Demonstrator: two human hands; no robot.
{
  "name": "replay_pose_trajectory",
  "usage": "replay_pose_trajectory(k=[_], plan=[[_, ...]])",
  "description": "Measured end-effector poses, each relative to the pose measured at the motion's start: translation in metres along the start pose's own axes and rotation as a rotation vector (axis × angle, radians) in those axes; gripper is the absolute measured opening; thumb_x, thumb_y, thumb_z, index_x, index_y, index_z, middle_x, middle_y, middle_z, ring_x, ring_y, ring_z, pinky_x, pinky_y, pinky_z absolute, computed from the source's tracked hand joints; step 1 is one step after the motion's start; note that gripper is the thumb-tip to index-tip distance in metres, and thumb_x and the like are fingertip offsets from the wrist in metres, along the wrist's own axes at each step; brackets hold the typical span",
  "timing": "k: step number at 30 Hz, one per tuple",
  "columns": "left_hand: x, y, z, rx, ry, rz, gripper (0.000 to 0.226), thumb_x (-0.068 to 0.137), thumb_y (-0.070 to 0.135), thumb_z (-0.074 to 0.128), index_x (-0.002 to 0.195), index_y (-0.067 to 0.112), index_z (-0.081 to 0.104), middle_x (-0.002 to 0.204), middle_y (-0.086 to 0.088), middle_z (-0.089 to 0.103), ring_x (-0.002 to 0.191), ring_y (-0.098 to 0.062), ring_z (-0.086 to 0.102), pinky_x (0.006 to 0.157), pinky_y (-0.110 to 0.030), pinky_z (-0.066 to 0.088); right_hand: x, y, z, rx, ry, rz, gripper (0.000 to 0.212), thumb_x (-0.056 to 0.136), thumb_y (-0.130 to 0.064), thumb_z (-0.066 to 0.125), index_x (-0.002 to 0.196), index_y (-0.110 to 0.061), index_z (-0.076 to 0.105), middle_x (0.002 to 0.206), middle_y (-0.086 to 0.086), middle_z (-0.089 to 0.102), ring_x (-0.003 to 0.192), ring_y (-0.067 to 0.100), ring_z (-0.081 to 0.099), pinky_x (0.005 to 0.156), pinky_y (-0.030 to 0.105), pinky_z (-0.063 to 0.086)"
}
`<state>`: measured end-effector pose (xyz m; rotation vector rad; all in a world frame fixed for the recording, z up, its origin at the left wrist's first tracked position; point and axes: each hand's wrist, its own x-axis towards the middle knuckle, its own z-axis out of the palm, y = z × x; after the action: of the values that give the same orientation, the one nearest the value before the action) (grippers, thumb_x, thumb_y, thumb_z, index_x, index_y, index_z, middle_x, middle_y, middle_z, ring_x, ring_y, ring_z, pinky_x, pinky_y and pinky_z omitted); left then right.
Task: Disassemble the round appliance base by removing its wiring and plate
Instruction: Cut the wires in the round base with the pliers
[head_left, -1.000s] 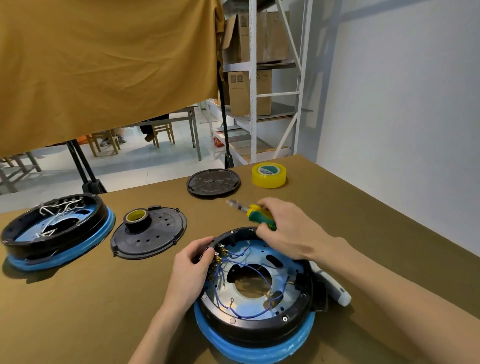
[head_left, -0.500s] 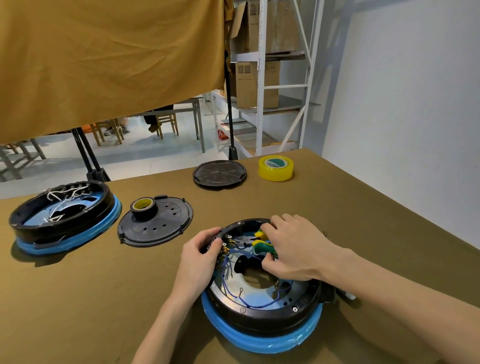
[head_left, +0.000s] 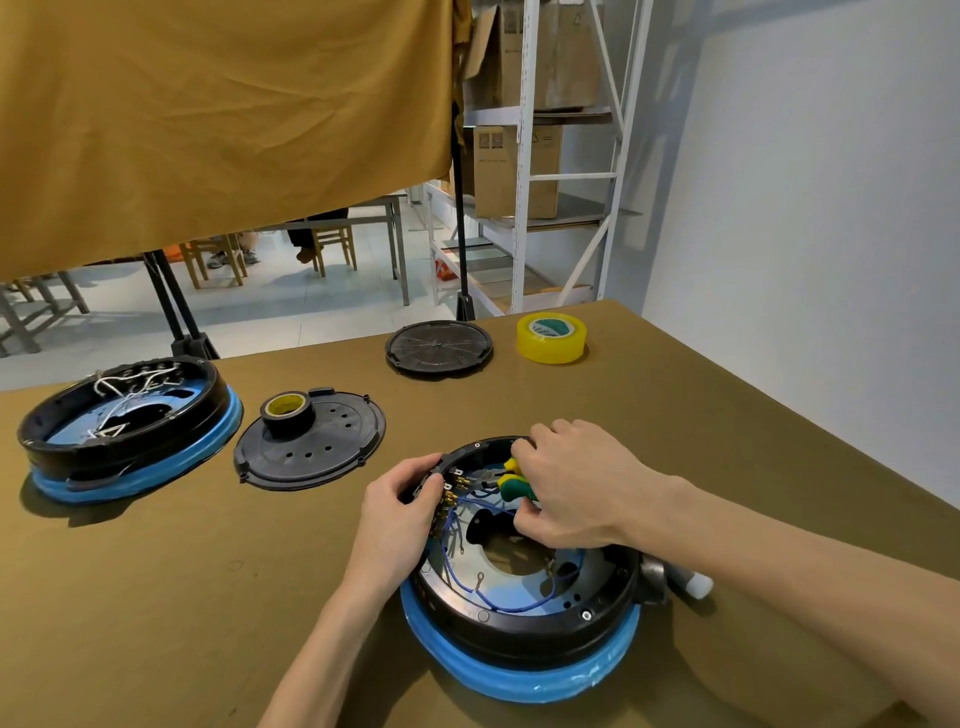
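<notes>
The round appliance base (head_left: 524, 582) sits on the olive-brown table (head_left: 156, 597), nearest the viewer, with blue wires (head_left: 498, 603) looping over its metal plate (head_left: 462, 566). The left hand (head_left: 402, 512) grips the base's far-left rim by the brass terminals (head_left: 449, 499). The right hand (head_left: 576, 493), over the base's far side, is curled round green-and-yellow tool handles (head_left: 511, 480), probably pliers.

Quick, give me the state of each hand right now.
Left hand: grips the rim of the round appliance base.
Right hand: grip closed around the green-and-yellow tool handles, over the blue wiring.
</notes>
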<state>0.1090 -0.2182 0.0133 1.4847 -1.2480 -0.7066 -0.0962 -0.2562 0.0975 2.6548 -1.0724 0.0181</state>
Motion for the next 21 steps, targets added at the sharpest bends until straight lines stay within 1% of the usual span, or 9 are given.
replay_pose_trajectory(k=[3,5,7,10,13,15,18,19,21], plan=[[-0.001,0.002,0.0,0.002,0.004,-0.001,0.031,0.104,0.02,0.058,0.133,0.025,0.066,0.123,0.01,0.068,0.114,0.003,0.058,0.085,-0.01,0.045,0.006,-0.002,-0.003,-0.068,-0.017,0.009,0.039,0.094,-0.05,0.054,0.103,-0.012,0.056,0.096,0.01,0.058,0.078,0.027,0.051,0.068,0.038,0.044],[-0.001,0.002,0.001,0.005,0.007,-0.002,0.031,0.104,0.02,0.058,0.133,0.025,0.066,0.123,0.011,0.068,0.114,0.003,0.058,0.085,-0.011,0.045,0.009,-0.004,-0.004,-0.112,-0.008,0.011,0.041,0.094,-0.05,0.059,0.105,-0.011,0.058,0.098,0.011,0.058,0.084,0.031,0.057,0.068,0.038,0.043],[-0.001,0.002,0.0,0.012,0.008,-0.002,0.03,0.104,0.02,0.058,0.132,0.026,0.066,0.121,0.012,0.067,0.114,0.002,0.059,0.084,-0.01,0.045,0.01,-0.008,-0.004,-0.13,0.007,0.012,0.04,0.094,-0.05,0.061,0.103,-0.011,0.059,0.097,0.011,0.058,0.084,0.032,0.058,0.066,0.038,0.042],[-0.001,0.002,-0.001,0.025,-0.002,0.003,0.03,0.104,0.021,0.058,0.132,0.026,0.066,0.121,0.013,0.067,0.112,0.005,0.058,0.082,-0.008,0.044,0.008,-0.008,-0.001,-0.02,-0.066,0.082,0.039,0.095,-0.053,0.06,0.103,-0.014,0.058,0.093,0.008,0.055,0.081,0.03,0.057,0.064,0.037,0.043],[0.001,0.002,-0.003,0.045,-0.012,0.007,0.031,0.104,0.02,0.058,0.133,0.024,0.066,0.123,0.009,0.067,0.115,-0.001,0.059,0.091,-0.016,0.047,0.007,-0.001,-0.001,0.201,-0.183,0.219,0.042,0.093,-0.059,0.061,0.099,-0.018,0.055,0.092,0.004,0.057,0.08,0.027,0.057,0.067,0.036,0.05],[0.002,0.002,-0.004,0.049,-0.012,0.002,0.03,0.104,0.019,0.058,0.132,0.024,0.067,0.122,0.009,0.068,0.113,-0.002,0.061,0.09,-0.017,0.047,0.003,-0.003,0.002,0.178,-0.152,0.231,0.045,0.093,-0.059,0.061,0.107,-0.017,0.06,0.1,0.006,0.062,0.086,0.028,0.061,0.072,0.037,0.053],[0.003,0.002,-0.004,0.042,-0.014,-0.003,0.028,0.103,0.019,0.059,0.129,0.026,0.068,0.12,0.01,0.069,0.114,-0.002,0.062,0.087,-0.015,0.048,-0.002,-0.013,0.015,-0.053,-0.002,0.149,0.05,0.096,-0.055,0.058,0.12,-0.011,0.057,0.109,0.01,0.059,0.094,0.03,0.059,0.075,0.038,0.045],[0.003,0.002,-0.004,0.041,-0.014,-0.004,0.028,0.103,0.019,0.059,0.129,0.027,0.068,0.119,0.01,0.069,0.114,-0.002,0.062,0.088,-0.016,0.048,-0.002,-0.014,0.016,-0.058,-0.007,0.148,0.05,0.096,-0.055,0.058,0.12,-0.011,0.057,0.109,0.01,0.059,0.095,0.03,0.059,0.076,0.037,0.045],[0.004,0.001,-0.004,0.043,-0.01,-0.009,0.029,0.103,0.02,0.059,0.129,0.026,0.069,0.12,0.01,0.07,0.114,-0.003,0.062,0.093,-0.021,0.05,-0.002,-0.007,0.013,0.087,-0.05,0.197,0.048,0.094,-0.058,0.06,0.116,-0.016,0.061,0.106,0.007,0.062,0.093,0.027,0.062,0.077,0.037,0.053]])
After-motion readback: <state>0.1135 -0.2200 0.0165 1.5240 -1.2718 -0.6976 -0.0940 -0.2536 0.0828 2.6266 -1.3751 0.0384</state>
